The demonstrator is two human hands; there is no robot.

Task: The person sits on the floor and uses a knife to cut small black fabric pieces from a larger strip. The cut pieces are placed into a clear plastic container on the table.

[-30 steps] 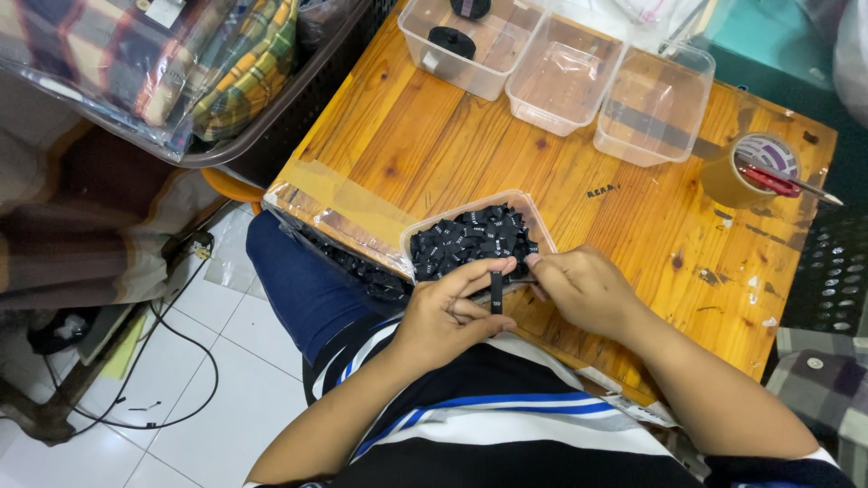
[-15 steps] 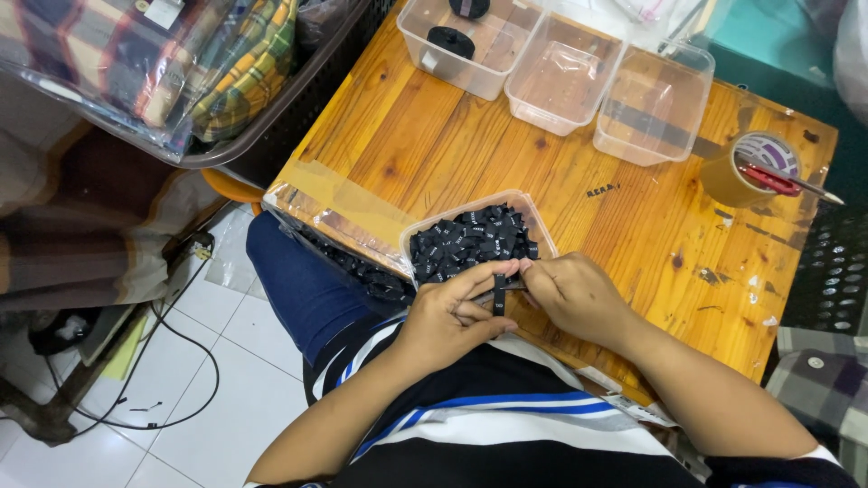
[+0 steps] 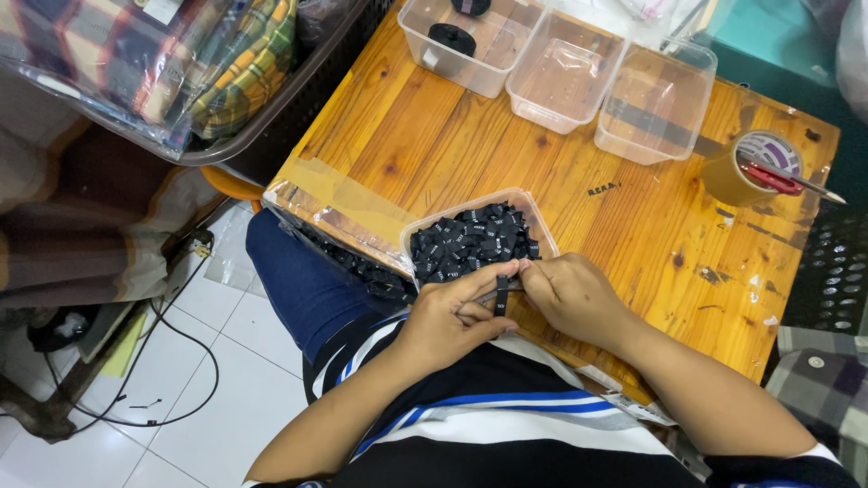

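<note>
A clear plastic tub (image 3: 535, 215) full of small black folded labels (image 3: 470, 239) sits at the near edge of a wooden table (image 3: 506, 163). Just in front of it my left hand (image 3: 452, 316) and my right hand (image 3: 571, 296) meet, pinching one small black label (image 3: 502, 294) between their fingertips. The label hangs upright between the thumbs. Both forearms reach up from my lap, over a dark shirt with blue and white stripes.
Three clear plastic tubs (image 3: 565, 72) stand along the table's far edge, one holding a black round thing (image 3: 452, 38). A roll of brown tape (image 3: 749, 167) with red-handled scissors (image 3: 785, 179) lies at the right. A basket of plaid cloth (image 3: 163, 63) stands left; cables (image 3: 181, 361) cross the tiled floor.
My hands have come closer together on the black label and shifted slightly up towards the tub. Nothing else on the table has moved.
</note>
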